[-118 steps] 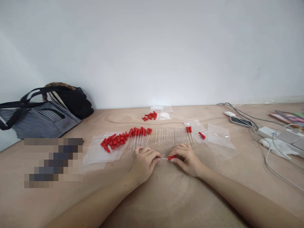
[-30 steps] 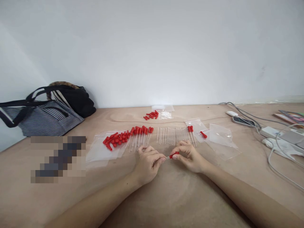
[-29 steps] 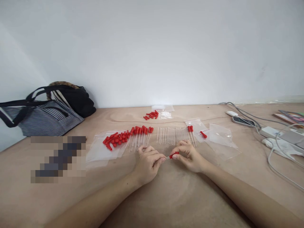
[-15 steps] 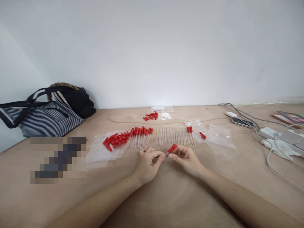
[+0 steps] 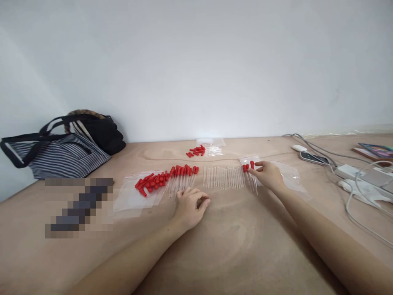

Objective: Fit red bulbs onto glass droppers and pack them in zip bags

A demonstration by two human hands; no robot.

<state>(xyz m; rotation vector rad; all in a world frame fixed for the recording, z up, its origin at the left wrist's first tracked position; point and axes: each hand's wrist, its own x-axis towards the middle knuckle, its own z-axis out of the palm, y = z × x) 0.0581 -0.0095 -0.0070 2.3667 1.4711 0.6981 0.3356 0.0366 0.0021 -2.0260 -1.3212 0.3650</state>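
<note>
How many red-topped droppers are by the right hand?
3, side by side, right of the clear tubes: left dropper, middle dropper, right dropper. The right hand may hide more.

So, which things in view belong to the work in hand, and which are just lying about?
Likely in the work:
red-capped droppers by the right hand
row of uncapped clear tubes
red bulbs at left
clear bags near those bulbs

Apparently just lying about:
striped bag
black bag
cables
dark-faced device
</note>
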